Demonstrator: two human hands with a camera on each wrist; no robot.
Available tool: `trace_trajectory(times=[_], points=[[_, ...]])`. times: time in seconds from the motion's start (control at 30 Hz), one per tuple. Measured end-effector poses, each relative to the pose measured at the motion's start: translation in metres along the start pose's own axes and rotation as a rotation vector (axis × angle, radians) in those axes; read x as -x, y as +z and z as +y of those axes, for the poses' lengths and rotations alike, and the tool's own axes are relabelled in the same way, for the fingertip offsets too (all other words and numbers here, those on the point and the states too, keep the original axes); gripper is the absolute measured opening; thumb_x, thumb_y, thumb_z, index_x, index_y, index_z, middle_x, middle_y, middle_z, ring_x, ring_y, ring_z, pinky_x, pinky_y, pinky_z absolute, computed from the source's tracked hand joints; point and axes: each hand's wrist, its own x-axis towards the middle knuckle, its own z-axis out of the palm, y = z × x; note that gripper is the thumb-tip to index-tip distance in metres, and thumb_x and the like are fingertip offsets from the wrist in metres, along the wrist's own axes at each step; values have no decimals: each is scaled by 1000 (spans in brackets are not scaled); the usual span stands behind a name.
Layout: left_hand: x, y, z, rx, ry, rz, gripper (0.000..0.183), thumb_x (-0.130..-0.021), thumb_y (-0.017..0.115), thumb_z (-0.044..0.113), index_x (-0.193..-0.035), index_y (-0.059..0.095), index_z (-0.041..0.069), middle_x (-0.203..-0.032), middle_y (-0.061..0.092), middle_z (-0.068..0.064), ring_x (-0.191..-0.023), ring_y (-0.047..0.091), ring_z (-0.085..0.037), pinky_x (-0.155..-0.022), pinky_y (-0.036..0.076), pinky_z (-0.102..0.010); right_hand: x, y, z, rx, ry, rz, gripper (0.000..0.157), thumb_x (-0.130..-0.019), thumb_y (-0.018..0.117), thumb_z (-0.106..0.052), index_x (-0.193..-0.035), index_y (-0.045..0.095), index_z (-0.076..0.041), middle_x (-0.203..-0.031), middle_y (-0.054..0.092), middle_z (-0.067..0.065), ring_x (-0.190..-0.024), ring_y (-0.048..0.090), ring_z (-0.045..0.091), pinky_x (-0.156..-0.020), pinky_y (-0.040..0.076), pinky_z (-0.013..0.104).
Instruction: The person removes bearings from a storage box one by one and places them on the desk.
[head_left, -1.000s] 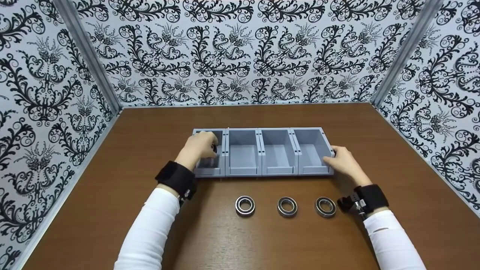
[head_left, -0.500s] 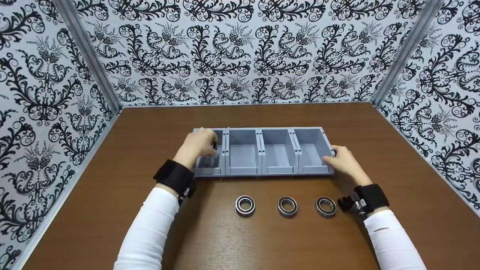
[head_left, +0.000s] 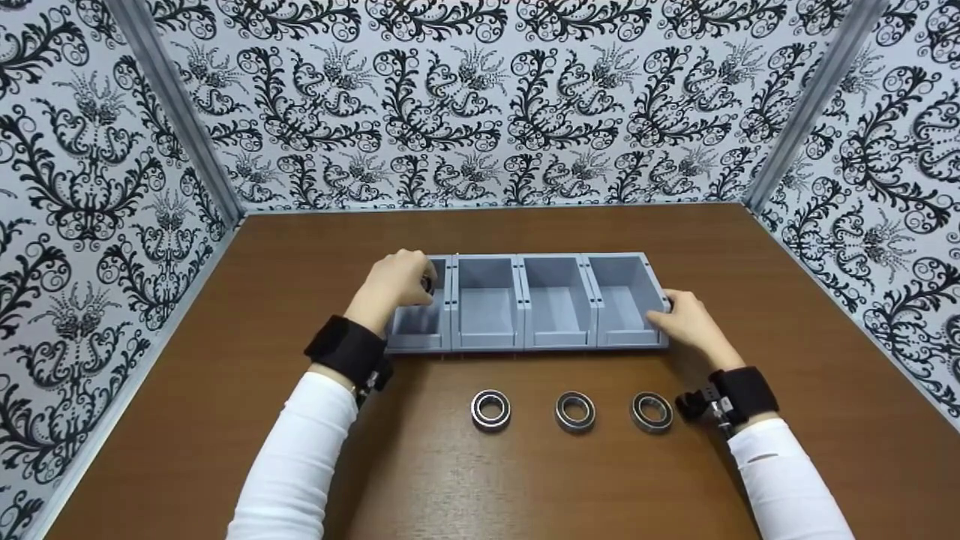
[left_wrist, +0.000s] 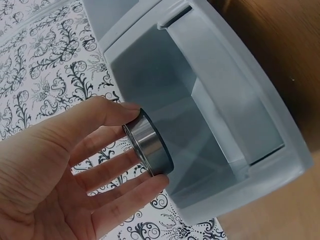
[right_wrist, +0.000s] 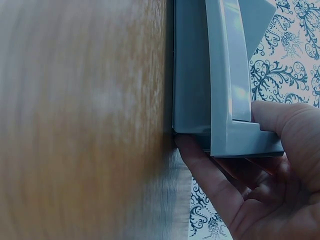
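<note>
My left hand (head_left: 401, 279) pinches a metal ball bearing (left_wrist: 148, 143) between thumb and fingertips, above the leftmost compartment of a grey row of bins (head_left: 486, 340). In the left wrist view the bearing is tilted on edge beside the bin opening, and the bin floor below shows bare. At the other end, my right hand (head_left: 688, 321) grips the outer wall of the rightmost bin (right_wrist: 227, 100), thumb over the rim and fingers along the outside. Three more bearings lie flat on the table in front: a left one (head_left: 490, 410), a middle one (head_left: 575, 412) and a right one (head_left: 652, 412).
The brown wooden table (head_left: 480, 487) carries the bins near its middle. Patterned black-and-white walls (head_left: 480, 112) with grey metal corner posts enclose it at the back and sides. Each wrist wears a black strap (head_left: 349, 351) with a camera.
My left hand has risen slightly up and away from the leftmost bin with the bearing still pinched. The right hand, bins and three table bearings stay where they were.
</note>
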Motion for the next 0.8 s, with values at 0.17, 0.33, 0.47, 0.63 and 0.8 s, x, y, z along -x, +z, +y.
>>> trace_trajectory(times=[0.17,0.33,0.47,0.63,0.8], points=[[2,-3,1,10,1,8,32,-78,78,11,-110,80,6,-112,74,-17,-106,69,-39,-90,55,-52,0,0,0,-3,0,4,45,-89,64,-5,-125,60,20,-99,71,25,-77,61,19,-68,49,28],[3,-5,3,18,5,15,32,-77,77,9,-109,80,7,-109,74,-16,-101,69,-37,-87,55,-52,-1,1,0,-2,7,11,44,-88,65,-5,-125,61,19,-98,71,24,-77,61,19,-68,49,27],[2,-7,4,20,15,16,30,-78,76,9,-107,80,6,-107,74,-15,-101,69,-37,-87,55,-52,-1,1,1,-7,8,12,44,-88,65,-6,-125,61,20,-97,71,24,-76,61,19,-67,49,27],[3,-9,3,19,19,24,29,-78,76,9,-106,80,6,-108,74,-16,-103,69,-38,-89,55,-52,-1,1,2,-17,7,5,45,-89,65,-5,-126,60,20,-99,72,26,-77,63,19,-67,50,26],[6,-11,4,22,17,27,30,-79,76,9,-108,80,5,-108,74,-16,-101,68,-38,-89,54,-52,0,1,2,-17,10,4,44,-89,65,-6,-125,60,19,-99,72,26,-77,63,19,-67,50,27]])
